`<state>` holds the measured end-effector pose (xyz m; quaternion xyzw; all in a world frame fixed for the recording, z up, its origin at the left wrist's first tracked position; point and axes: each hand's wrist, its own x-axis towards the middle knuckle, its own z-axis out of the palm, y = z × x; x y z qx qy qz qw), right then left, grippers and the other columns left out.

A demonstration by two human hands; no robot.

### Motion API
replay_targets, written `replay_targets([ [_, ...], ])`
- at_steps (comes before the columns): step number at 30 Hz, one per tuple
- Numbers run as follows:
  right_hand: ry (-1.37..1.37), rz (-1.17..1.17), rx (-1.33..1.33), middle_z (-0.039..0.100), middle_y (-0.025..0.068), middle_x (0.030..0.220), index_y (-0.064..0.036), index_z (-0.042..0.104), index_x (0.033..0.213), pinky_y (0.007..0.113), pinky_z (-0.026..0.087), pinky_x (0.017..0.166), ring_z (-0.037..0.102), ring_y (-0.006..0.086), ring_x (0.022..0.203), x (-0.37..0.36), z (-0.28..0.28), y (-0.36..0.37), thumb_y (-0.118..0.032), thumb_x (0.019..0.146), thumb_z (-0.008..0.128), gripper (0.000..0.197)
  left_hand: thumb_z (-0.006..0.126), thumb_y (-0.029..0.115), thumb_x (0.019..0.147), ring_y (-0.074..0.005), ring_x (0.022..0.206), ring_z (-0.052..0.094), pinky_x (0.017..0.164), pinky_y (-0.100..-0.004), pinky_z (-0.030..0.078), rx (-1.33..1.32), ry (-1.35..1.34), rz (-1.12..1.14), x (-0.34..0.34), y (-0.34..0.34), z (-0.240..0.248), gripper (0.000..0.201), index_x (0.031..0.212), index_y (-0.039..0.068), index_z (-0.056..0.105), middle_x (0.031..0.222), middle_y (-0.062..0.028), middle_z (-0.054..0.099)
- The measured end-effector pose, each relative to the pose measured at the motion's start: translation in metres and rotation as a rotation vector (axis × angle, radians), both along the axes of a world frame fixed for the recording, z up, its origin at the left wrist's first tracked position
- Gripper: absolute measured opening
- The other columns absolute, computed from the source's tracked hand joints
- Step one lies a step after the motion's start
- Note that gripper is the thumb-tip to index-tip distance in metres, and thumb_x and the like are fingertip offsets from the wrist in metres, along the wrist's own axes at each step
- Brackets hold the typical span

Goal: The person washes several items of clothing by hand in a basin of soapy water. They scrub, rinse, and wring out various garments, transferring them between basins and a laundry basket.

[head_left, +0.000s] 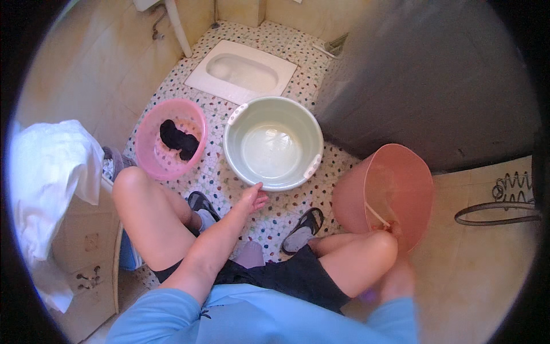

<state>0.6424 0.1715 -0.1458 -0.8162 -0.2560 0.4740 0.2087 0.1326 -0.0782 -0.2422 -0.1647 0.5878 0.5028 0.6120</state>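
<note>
A pale green basin [236, 150] with white grips stands on the floor in front of me. My left hand [254, 198] is at its near rim, palm turned up and fingers loosely apart, holding nothing; whether it touches the rim is unclear. To the right is a tall pink bucket [415, 189]. My right hand [395, 229] reaches over the bucket's near side, closed around a thin, pale, stick-like handle [376, 214]; its far end cannot be made out. On the left, a crumpled black cloth [179, 140] lies in a pink basin [146, 151].
A white squat toilet [220, 89] is set into the pebble-patterned floor beyond the basins. A large dark grey surface [429, 86] rises at the right, near a coiled black hose [513, 187]. White fabric [48, 172] hangs over a cabinet [86, 252] at the left.
</note>
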Motion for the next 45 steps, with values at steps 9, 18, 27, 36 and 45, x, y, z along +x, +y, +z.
replay_targets([
  [9, 0.309, -0.141, 0.088, 0.064, 0.0289, 0.087, 0.0075, 0.052, 0.103, 0.019, 0.045, 0.034, 0.055, 0.0167, 0.045, -0.010, 0.122, -0.046, -0.021, 0.087, 0.049, 0.032, 0.065, 0.021, 0.084, -0.0184, 0.070, 0.062, 0.057, -0.0374, 0.049, -0.173, 0.907, 0.477, -0.032, -0.006, -0.021, 0.023, 0.096, 0.003, 0.061, 0.076, -0.0079, 0.064],
  [18, 0.731, -0.046, 0.061, 0.063, 0.0334, 0.093, 0.0085, 0.050, 0.104, 0.018, 0.046, 0.035, 0.057, 0.0140, 0.045, -0.035, 0.218, -0.071, -0.016, 0.085, 0.049, 0.031, 0.060, 0.021, 0.088, -0.0118, 0.071, 0.063, 0.060, -0.0279, 0.048, 0.158, 0.288, 0.172, -0.062, 0.050, 0.061, 0.013, 0.094, 0.009, 0.062, 0.080, -0.0027, 0.067],
  [27, 0.697, 0.119, 0.144, 0.059, 0.0054, 0.067, -0.0049, 0.054, 0.092, 0.018, 0.041, 0.032, 0.053, 0.0119, 0.044, -0.146, 0.249, -0.100, -0.012, 0.083, 0.056, 0.012, 0.057, 0.018, 0.088, -0.0144, 0.071, 0.062, 0.062, -0.0297, 0.052, 0.324, 0.122, 0.070, -0.086, 0.081, 0.086, 0.014, 0.094, 0.006, 0.061, 0.084, -0.0051, 0.065],
  [36, 0.399, 0.464, 0.032, 0.057, 0.0084, 0.074, 0.0014, 0.053, 0.100, 0.022, 0.040, 0.036, 0.053, 0.0134, 0.050, -0.257, 0.240, -0.117, -0.011, 0.084, 0.055, 0.021, 0.056, 0.020, 0.088, -0.0181, 0.072, 0.062, 0.064, -0.0321, 0.054, 0.343, -0.147, 0.184, -0.090, 0.081, 0.021, 0.016, 0.094, 0.005, 0.058, 0.085, -0.0069, 0.062],
  [45, -0.106, 0.910, 0.032, 0.062, 0.0101, 0.076, 0.0059, 0.057, 0.104, 0.025, 0.044, 0.039, 0.057, 0.0145, 0.054, -0.375, 0.259, -0.079, -0.018, 0.084, 0.054, 0.031, 0.054, 0.011, 0.083, -0.0209, 0.057, 0.058, 0.046, -0.0325, 0.047, 0.275, -0.085, 0.232, -0.106, 0.089, -0.045, 0.013, 0.091, 0.004, 0.062, 0.071, -0.0083, 0.060],
])
